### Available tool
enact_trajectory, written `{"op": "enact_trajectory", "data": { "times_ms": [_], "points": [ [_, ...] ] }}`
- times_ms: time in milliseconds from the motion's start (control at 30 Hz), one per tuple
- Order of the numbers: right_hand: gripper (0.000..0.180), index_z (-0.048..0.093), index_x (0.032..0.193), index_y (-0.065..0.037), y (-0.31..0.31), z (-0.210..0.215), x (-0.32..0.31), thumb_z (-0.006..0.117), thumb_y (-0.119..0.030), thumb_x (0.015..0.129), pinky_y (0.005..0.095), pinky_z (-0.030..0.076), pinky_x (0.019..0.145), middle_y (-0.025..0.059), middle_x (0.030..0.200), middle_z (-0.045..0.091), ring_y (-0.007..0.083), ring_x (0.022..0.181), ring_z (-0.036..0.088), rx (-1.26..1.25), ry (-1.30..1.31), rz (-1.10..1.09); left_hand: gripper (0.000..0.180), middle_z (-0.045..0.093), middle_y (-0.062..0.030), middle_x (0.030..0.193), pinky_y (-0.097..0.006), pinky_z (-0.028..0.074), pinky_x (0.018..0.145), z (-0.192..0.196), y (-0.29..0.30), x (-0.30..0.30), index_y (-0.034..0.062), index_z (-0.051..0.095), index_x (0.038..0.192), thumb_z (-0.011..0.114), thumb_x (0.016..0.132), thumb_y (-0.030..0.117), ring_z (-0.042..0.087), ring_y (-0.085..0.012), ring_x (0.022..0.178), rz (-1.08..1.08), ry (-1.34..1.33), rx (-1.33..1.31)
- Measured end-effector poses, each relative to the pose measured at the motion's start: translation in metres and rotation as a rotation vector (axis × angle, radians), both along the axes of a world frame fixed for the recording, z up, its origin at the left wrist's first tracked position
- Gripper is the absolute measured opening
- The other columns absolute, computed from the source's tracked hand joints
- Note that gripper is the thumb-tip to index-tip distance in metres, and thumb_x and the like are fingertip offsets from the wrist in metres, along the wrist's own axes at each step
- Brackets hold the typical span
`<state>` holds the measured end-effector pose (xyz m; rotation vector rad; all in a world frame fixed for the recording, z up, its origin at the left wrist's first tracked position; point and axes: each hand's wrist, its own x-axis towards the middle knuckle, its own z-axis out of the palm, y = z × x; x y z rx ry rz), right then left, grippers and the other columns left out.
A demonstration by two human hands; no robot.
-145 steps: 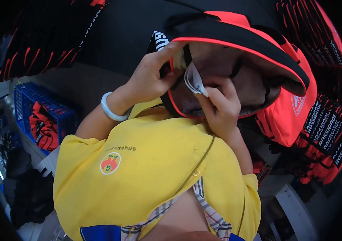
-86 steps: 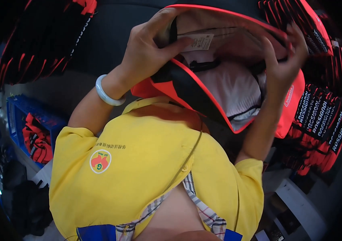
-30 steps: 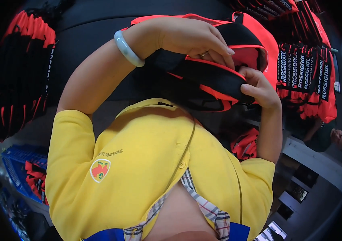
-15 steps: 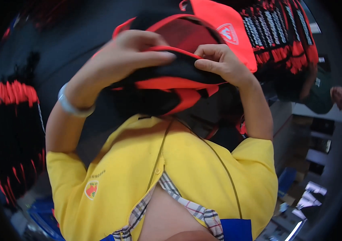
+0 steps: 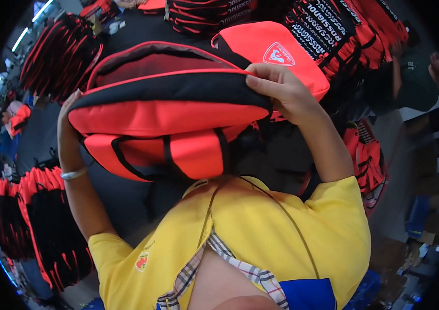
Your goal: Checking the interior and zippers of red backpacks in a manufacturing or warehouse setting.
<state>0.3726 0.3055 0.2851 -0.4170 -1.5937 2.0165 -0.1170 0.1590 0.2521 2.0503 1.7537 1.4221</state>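
An orange-red and black bag (image 5: 165,118) hangs in front of me, its mouth gaping along the top and its dark reddish lining showing. Black straps cross the orange-red panel on its lower side. At the right corner of the mouth, my right hand (image 5: 281,93) is closed on the rim, thumb in front. My left hand (image 5: 68,114) is wrapped along the bag's left end, fingers partly hidden by the bag. Just beyond my right hand lies another orange-red bag (image 5: 260,44) with a pale shield emblem.
Stacked red and black bags stand at the far right (image 5: 333,31), far left (image 5: 62,57) and near left (image 5: 57,227). Below the bags runs a dark tabletop (image 5: 126,33). At the right, a person in a dark green shirt (image 5: 416,77) is by the stack.
My left hand has moved from the rim's middle to the bag's left end. The bag is now spread wider and turned, showing its orange-red panel; my right hand stays at the right corner.
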Motion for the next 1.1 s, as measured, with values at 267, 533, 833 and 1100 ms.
{"op": "enact_trajectory", "data": {
  "times_ms": [267, 533, 833, 1100],
  "points": [
    [0.021, 0.067, 0.105, -0.003, -0.003, 0.006, -0.022, 0.063, -0.023, 0.101, 0.0176, 0.049, 0.064, -0.0031, 0.085, 0.068, 0.0016, 0.072, 0.061, -0.248, -0.041, -0.131, 0.044, 0.057, -0.0138, 0.139, -0.034, 0.044, 0.109, 0.004, 0.013, 0.006, 0.0009, 0.050, 0.143, 0.054, 0.100, 0.009, 0.057, -0.0204, 0.126, 0.072, -0.567, -0.150],
    [0.030, 0.059, 0.118, -0.003, 0.004, -0.028, 0.002, 0.067, -0.024, 0.098, 0.0232, 0.047, 0.090, -0.0028, 0.107, 0.063, 0.0064, 0.101, 0.059, 0.190, -0.145, 0.125, 0.038, 0.065, -0.0101, 0.126, -0.032, 0.051, 0.099, -0.021, 0.010, -0.020, 0.0015, 0.055, 0.138, 0.054, 0.103, 0.016, 0.064, -0.0169, 0.112, -0.351, -1.002, -0.187],
    [0.020, 0.060, 0.114, -0.005, -0.005, -0.045, -0.012, 0.060, -0.022, 0.103, 0.0218, 0.051, 0.085, -0.0011, 0.105, 0.067, 0.0043, 0.095, 0.063, -0.104, 0.211, -0.033, 0.021, 0.064, 0.0021, 0.075, -0.024, 0.051, 0.064, -0.004, 0.044, -0.040, 0.0140, 0.060, 0.085, 0.064, 0.101, 0.027, 0.062, -0.0094, 0.066, -0.048, -1.324, -0.402],
    [0.018, 0.062, 0.115, -0.004, 0.017, -0.048, -0.018, 0.063, -0.016, 0.101, 0.0235, 0.055, 0.086, 0.0036, 0.104, 0.070, 0.0100, 0.096, 0.068, -0.294, 0.348, -0.142, 0.047, 0.071, -0.0036, 0.100, -0.026, 0.052, 0.083, 0.014, 0.032, 0.014, 0.0061, 0.066, 0.117, 0.049, 0.105, 0.048, 0.066, -0.0125, 0.091, 0.124, -1.024, -0.313]
  ]
}}
